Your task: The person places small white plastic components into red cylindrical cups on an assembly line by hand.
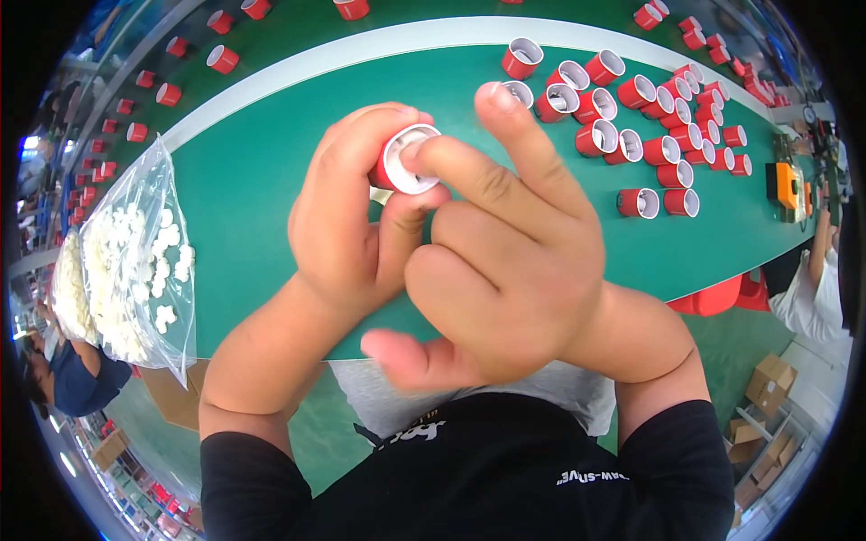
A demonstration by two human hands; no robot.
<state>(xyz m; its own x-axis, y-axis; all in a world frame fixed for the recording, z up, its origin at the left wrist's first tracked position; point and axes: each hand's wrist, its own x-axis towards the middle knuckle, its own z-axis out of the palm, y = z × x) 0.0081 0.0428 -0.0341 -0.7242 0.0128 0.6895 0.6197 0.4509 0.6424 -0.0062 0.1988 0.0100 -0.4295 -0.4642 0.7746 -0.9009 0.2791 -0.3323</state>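
Observation:
My left hand (347,207) is closed around a small red paper cup (383,169) with a white rim, its mouth tilted toward me. Something white sits inside the cup, but I cannot make out its shape. One finger of my right hand (514,243) reaches into the cup's mouth and presses there. Another finger of that hand points up and away, the thumb stands apart, and the remaining fingers are curled. Nothing is gripped by the right hand. Both hands are above the green table (271,216).
Many similar red cups (595,137) stand at the right of the table, several with white contents. At the left edge lies a clear plastic bag (135,270) of small white pieces. Beyond a white strip (361,45) are more red cups (222,59). An orange-black device (787,186) stands far right.

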